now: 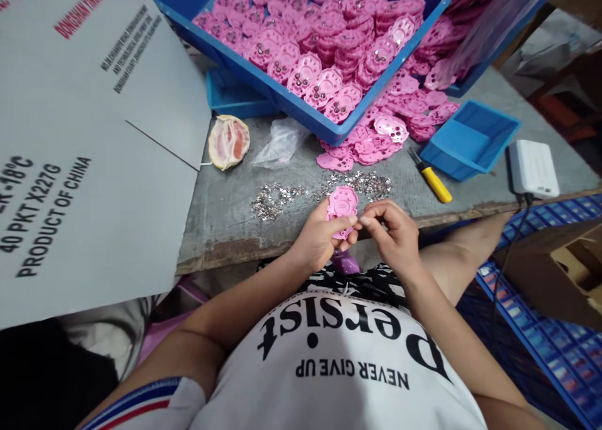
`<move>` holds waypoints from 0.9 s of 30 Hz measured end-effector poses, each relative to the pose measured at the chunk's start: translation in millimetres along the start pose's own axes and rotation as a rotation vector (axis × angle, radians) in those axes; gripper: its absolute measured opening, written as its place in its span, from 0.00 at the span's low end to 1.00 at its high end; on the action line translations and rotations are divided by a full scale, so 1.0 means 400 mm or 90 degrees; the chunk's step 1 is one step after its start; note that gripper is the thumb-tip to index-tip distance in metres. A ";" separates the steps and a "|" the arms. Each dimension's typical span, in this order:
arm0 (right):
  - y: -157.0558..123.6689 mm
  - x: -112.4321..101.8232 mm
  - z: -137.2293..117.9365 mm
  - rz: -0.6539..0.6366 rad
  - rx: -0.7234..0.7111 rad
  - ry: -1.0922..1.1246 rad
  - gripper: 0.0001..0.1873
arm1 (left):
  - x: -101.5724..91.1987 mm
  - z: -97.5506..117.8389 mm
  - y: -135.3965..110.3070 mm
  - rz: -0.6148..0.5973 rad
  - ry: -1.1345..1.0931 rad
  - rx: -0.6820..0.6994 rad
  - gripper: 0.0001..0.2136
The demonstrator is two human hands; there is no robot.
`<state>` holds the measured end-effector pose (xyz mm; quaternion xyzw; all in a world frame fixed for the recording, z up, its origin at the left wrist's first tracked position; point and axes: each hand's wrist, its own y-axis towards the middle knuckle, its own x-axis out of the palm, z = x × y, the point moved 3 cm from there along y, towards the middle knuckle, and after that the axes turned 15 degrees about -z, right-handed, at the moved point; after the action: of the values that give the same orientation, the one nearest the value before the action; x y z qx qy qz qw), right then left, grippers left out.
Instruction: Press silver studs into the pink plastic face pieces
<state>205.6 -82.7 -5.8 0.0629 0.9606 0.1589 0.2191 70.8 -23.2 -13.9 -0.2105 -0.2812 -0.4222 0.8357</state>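
Observation:
My left hand (320, 239) grips a pink plastic plate (342, 204) by its lower edge, just past the near edge of the grey table (226, 210). My right hand (392, 229) is pinched at the plate's right side, fingers together on something too small to make out. A scatter of small silvery metal parts (282, 197) lies on the table just beyond both hands. A purple object (347, 264) shows below my left hand, mostly hidden.
A big blue bin (263, 79) full of pink plates stands behind, with more loose plates (376, 141) beside it. A small blue tray (470, 138), a yellow-handled tool (435, 182), a white box (533, 167), peeled fruit (229, 140), a plastic bag (279, 143) and a cardboard sheet (84, 148) surround the spot.

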 end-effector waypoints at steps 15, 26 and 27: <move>-0.027 0.046 0.045 0.147 0.195 0.282 0.13 | -0.006 -0.050 0.004 -0.037 -0.013 0.126 0.24; -0.020 0.058 -0.003 0.126 0.214 0.351 0.12 | -0.026 -0.008 -0.009 -0.077 0.162 0.280 0.25; -0.020 0.060 -0.002 0.118 0.216 0.349 0.12 | -0.022 -0.005 -0.011 -0.068 0.173 0.276 0.24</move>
<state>183.5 -86.0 -17.6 0.1407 0.9867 0.0268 -0.0768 63.5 -21.4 -20.6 0.0471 -0.2612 -0.4199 0.8679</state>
